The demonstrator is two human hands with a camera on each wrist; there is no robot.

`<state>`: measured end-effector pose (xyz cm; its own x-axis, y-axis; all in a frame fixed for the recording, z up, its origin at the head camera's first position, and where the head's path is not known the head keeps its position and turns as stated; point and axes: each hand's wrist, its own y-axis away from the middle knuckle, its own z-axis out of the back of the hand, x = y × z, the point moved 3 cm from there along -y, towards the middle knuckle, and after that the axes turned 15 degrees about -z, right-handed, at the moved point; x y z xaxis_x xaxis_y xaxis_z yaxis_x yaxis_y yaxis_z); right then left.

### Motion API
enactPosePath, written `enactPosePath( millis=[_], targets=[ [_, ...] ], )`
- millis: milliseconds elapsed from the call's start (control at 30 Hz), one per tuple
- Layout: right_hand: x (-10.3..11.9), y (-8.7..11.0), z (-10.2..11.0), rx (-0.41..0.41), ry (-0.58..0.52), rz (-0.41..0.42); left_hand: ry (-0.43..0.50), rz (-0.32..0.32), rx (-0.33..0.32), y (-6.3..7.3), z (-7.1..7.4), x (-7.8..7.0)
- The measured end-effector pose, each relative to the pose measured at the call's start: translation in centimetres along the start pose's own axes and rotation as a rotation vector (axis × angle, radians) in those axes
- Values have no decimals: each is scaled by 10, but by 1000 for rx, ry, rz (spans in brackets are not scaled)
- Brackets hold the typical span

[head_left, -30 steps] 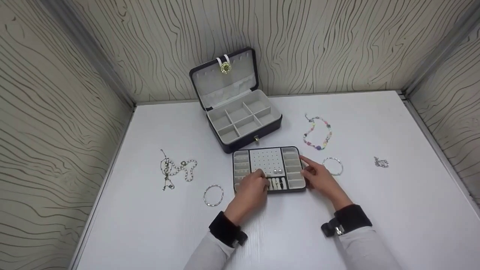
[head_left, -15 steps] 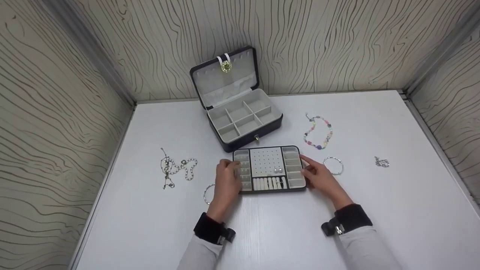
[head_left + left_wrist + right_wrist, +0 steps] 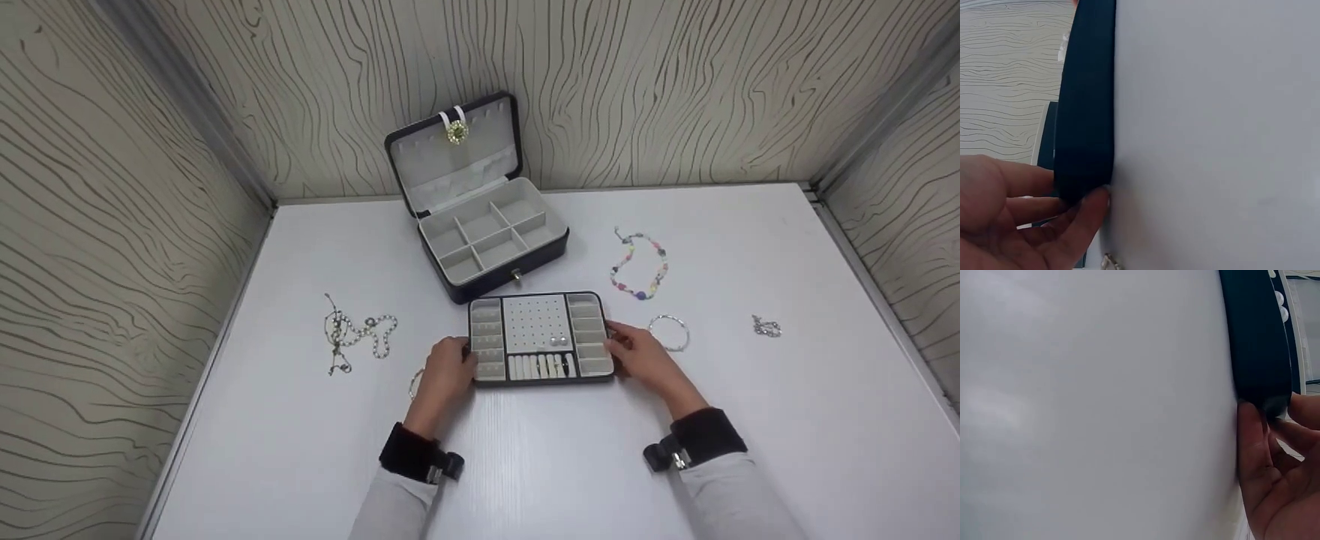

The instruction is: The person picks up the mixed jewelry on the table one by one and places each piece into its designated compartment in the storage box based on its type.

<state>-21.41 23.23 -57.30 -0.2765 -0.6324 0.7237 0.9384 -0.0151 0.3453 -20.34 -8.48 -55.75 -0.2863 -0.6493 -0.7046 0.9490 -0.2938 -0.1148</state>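
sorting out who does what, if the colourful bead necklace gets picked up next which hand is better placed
Probably the right hand. It grips the right end of the tray, with the colourful bead necklace beyond that end; the left hand grips the opposite end. Either would have to let go first.

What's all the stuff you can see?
Jewelry box: 1, navy, open, back of table
Jewelry tray: 1, navy and pale, between hands
Stud earrings: 2, white, on tray
Rings: too small to count, dark and gold, in tray
Tangled bead strands: 1 heap, whitish, left of tray
Bead necklace: 1, multicoloured, right of box
Bracelets: 2, silvery, one near each hand
Chain: 1, silvery, far right
Table: 1, white, underneath
Walls: 3, cream, dark-lined, around table
Wristbands: 2, black, on wrists, cameras attached
Sleeves: 2, grey, on arms
Left hand: 1, gripping tray's left end
Right hand: 1, gripping tray's right end
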Motion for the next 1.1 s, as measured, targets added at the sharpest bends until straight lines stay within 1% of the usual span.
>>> enactPosePath(
  millis=[167,300,433,533,733,933,1100],
  targets=[
    [4,2,2,-29,69,29,-36,13,-14,-2,-1,-3],
    [1,3,5,-21,80,25,-34,13,-14,-1,-5,-6],
    [-4,6,11,-27,84,17,-19,3,0,-2,-11,-11],
    [-8,9,18,-25,82,-11,-12,-11,20,-3,-17,-17],
    [-21,14,34,-5,68,-116,33,-51,86,-7,-31,-33],
    [-35,19,53,-13,78,-135,34,-65,140,-14,-46,-50],
    [-44,21,65,-45,73,-150,4,-103,155,-22,-58,-60]
  ],
)
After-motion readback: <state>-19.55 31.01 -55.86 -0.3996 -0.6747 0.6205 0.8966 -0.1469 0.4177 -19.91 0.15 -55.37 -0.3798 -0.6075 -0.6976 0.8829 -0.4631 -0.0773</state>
